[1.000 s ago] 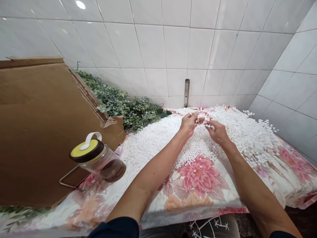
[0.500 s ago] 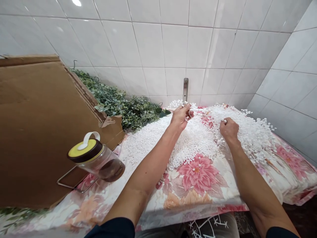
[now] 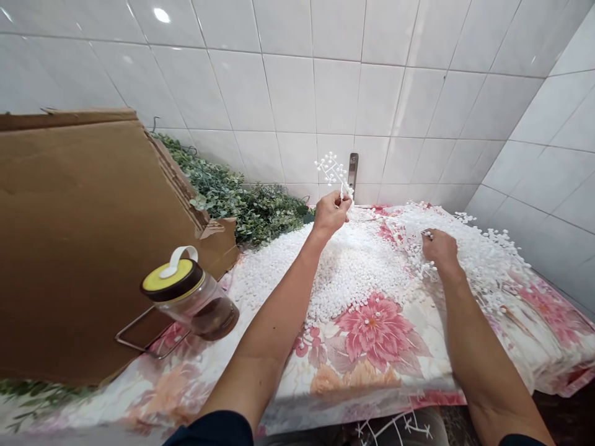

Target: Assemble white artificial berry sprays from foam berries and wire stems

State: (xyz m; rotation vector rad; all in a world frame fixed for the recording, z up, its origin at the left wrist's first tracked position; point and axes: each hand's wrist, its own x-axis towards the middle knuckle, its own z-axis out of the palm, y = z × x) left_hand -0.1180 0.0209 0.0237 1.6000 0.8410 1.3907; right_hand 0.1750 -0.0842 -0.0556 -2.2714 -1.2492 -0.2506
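Note:
My left hand (image 3: 331,214) is raised above the far end of the heap and pinches the stem of a white artificial berry sprig (image 3: 333,173), whose branched tip stands clear of the heap. My right hand (image 3: 440,249) rests closed among a tangle of loose white sprigs (image 3: 469,257), with a small stem end showing at its fingertips. Below both hands, a mound of white foam berries (image 3: 356,269) covers the pink floral cloth (image 3: 376,331). My forearms are bare, with dark sleeves at the lower edge.
A large cardboard sheet (image 3: 83,248) leans at the left, and a yellow-lidded glass jar (image 3: 190,299) with dark contents stands before it beside a wire rack (image 3: 139,330). Green artificial foliage (image 3: 242,207) lies along the white tiled wall (image 3: 288,93), which has a metal bracket (image 3: 354,172).
My hands have moved apart from their meeting point at the heap's middle. The left hand has lifted the sprig up out of the heap, and the right hand has shifted rightward into the loose sprigs.

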